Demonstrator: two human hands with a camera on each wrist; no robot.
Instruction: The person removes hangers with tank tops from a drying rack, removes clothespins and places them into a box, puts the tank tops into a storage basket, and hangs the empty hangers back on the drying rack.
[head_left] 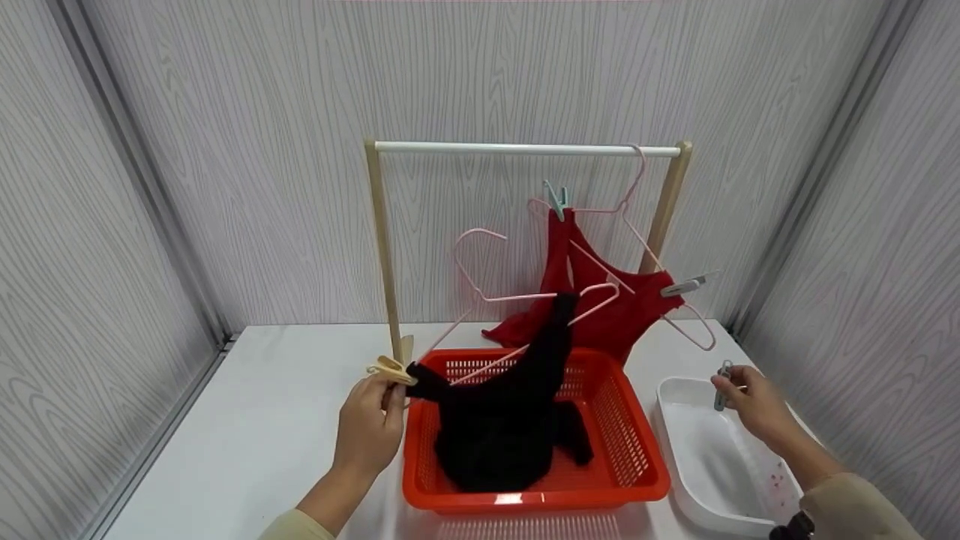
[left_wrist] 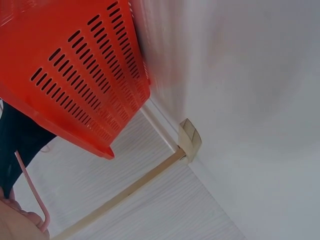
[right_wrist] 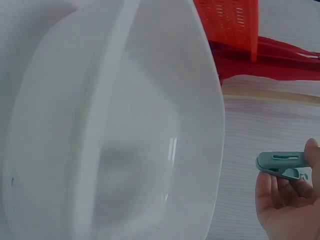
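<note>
One black garment point(head_left: 499, 442), on pink hanger point(head_left: 517, 298), drapes into red basket point(head_left: 600, 493); L hand point(head_left: 367, 431) pinches its edge nr yellow clip point(head_left: 390, 369); R hand point(head_left: 759, 407) grips gray-green clip point(right_wrist: 280, 159) nr white tray point(head_left: 709, 442) on worktop point(head_left: 247, 442).

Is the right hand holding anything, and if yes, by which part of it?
Yes: the right hand pinches a clip by its hooked end.
</note>
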